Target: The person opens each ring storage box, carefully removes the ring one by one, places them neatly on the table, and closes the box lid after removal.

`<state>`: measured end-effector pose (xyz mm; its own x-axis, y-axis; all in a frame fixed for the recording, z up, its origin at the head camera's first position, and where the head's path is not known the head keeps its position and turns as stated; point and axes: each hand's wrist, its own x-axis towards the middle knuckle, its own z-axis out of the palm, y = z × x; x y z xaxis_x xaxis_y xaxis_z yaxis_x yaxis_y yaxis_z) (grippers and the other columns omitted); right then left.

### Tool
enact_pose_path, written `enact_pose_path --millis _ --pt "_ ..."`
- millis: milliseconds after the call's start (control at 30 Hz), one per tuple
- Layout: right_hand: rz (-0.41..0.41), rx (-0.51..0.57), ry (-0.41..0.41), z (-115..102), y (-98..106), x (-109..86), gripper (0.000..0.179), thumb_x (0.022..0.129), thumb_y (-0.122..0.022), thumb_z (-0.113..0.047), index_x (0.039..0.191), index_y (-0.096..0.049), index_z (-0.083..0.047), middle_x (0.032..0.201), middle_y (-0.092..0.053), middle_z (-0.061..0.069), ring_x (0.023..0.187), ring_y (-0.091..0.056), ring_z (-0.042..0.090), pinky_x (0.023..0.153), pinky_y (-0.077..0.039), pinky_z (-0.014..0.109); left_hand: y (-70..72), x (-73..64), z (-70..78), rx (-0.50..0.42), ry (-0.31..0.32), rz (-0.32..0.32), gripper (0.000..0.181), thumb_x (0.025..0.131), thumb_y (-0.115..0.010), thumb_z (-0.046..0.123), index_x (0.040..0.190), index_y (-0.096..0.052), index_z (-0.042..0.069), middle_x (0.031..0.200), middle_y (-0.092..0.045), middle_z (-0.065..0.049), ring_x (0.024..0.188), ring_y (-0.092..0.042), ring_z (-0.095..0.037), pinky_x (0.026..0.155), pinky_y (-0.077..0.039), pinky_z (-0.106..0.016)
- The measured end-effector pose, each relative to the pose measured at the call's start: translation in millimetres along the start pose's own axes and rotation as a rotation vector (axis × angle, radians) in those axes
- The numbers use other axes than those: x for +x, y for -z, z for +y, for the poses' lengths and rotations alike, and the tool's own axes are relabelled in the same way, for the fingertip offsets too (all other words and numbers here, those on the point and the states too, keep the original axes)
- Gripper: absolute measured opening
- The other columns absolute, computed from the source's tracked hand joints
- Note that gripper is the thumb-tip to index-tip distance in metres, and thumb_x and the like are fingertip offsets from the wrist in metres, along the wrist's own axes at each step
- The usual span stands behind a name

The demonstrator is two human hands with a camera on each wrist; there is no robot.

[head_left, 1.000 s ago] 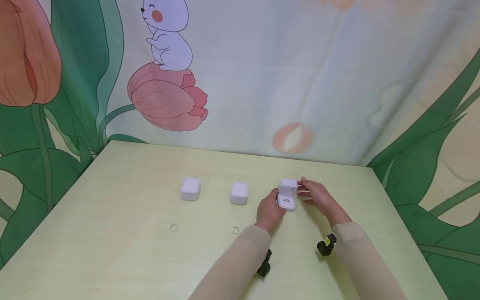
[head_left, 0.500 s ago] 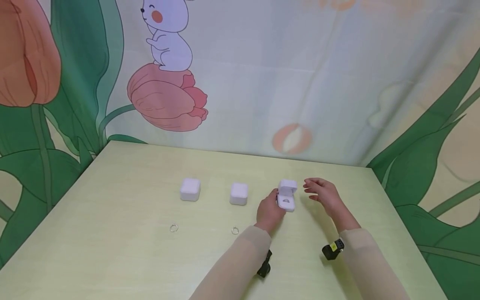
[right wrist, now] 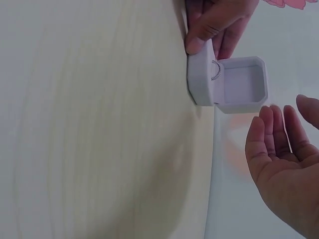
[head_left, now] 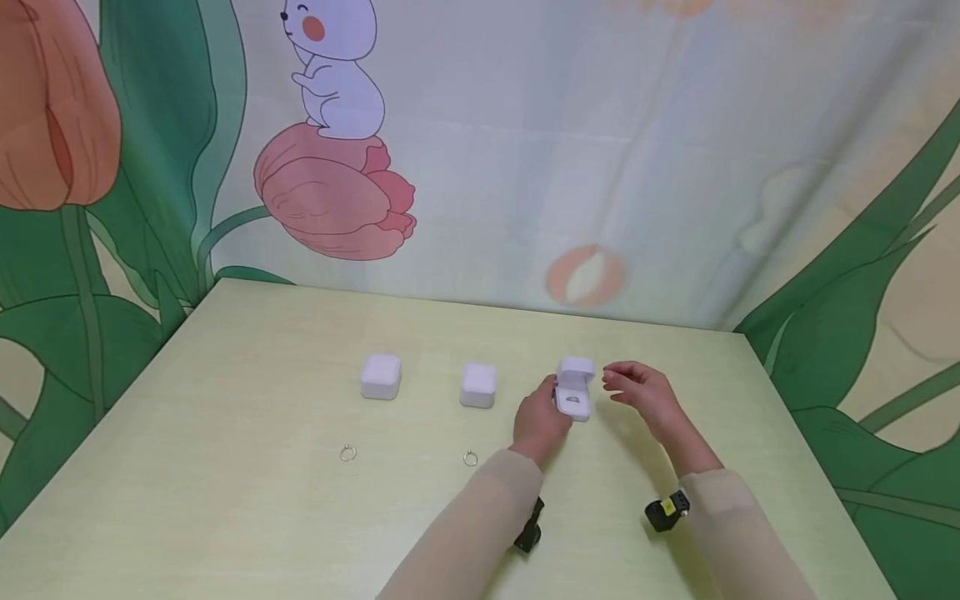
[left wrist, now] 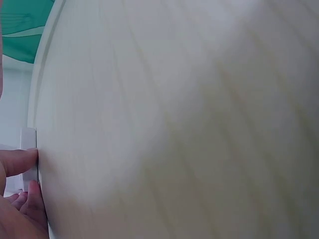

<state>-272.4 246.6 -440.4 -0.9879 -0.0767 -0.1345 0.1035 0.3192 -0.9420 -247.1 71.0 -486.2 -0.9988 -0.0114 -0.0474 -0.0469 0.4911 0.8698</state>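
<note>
A white ring box (head_left: pixel 573 402) stands on the table with its lid raised. Inside its base sits a silver ring (right wrist: pixel 216 70), upright in the slot. My left hand (head_left: pixel 542 422) grips the base of this box from its left side; the left wrist view shows thumb and fingers around the white wall. To the right of the raised lid, my right hand (head_left: pixel 643 395) hovers with nothing in it. Its relaxed fingers (right wrist: pixel 273 130) point toward the lid with a small gap.
Two closed white ring boxes (head_left: pixel 381 377) stand in a row to the left, the nearer one (head_left: pixel 478 386) beside my left hand. In front of them lie two loose rings, one at left (head_left: pixel 348 452) and another (head_left: pixel 470 458) near my left sleeve. A printed curtain (head_left: pixel 480 167) hangs behind the table.
My right hand has drawn away from the open box's lid to the right, then shifted slightly back toward it. My left hand and the box have stayed in place.
</note>
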Motion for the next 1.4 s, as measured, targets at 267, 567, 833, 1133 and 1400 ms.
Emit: enact_pose_path --millis 267,567,833,1133,1400 --pt "-0.058 -0.113 0.029 5.4 -7.6 1.3 0.040 0.099 -0.062 -0.010 0.131 -0.059 0.014 0.107 -0.074 0.003 0.090 -0.063 -0.004 0.088 -0.059 0.019 -1.0 2.4 -1.7 -0.003 -0.002 -0.002 0.061 0.085 -0.070 0.004 0.144 -0.056 0.006 0.135 -0.070 -0.013 0.124 -0.067 -0.036 0.106 -0.053 -0.048" --pt "-0.080 -0.227 0.039 9.6 -14.2 2.4 0.036 0.098 -0.066 -0.011 0.127 -0.065 0.010 0.134 -0.065 0.029 0.109 -0.065 0.014 0.092 -0.053 0.023 -1.6 3.9 -2.3 0.008 -0.005 -0.012 0.060 0.086 -0.070 0.005 0.144 -0.057 0.008 0.137 -0.070 -0.012 0.126 -0.066 -0.034 0.108 -0.053 -0.047" --pt "-0.098 -0.267 0.066 14.3 -19.2 10.2 0.032 0.096 -0.067 -0.009 0.121 -0.067 0.012 0.125 -0.070 0.028 0.095 -0.062 0.004 0.082 -0.051 0.017 -1.2 5.1 -4.8 0.015 -0.025 0.002 0.057 0.087 -0.071 0.007 0.142 -0.058 0.007 0.134 -0.071 -0.012 0.123 -0.067 -0.035 0.105 -0.054 -0.047" --pt "-0.122 -0.333 0.064 11.6 -24.8 8.4 0.030 0.096 -0.066 -0.005 0.118 -0.068 0.014 0.121 -0.070 0.032 0.098 -0.066 0.019 0.076 -0.052 0.020 -1.5 3.4 -5.6 0.003 -0.026 -0.009 0.052 0.089 -0.070 0.009 0.140 -0.060 0.011 0.135 -0.070 -0.011 0.124 -0.067 -0.034 0.106 -0.054 -0.048" --pt "-0.094 -0.421 0.045 10.1 -28.0 10.6 0.027 0.095 -0.067 -0.006 0.115 -0.070 0.012 0.116 -0.072 0.029 0.100 -0.067 0.027 0.075 -0.052 0.021 -2.4 4.0 -4.9 0.006 -0.021 -0.005 0.053 0.088 -0.071 0.010 0.140 -0.060 0.012 0.135 -0.071 -0.010 0.123 -0.068 -0.034 0.105 -0.054 -0.048"
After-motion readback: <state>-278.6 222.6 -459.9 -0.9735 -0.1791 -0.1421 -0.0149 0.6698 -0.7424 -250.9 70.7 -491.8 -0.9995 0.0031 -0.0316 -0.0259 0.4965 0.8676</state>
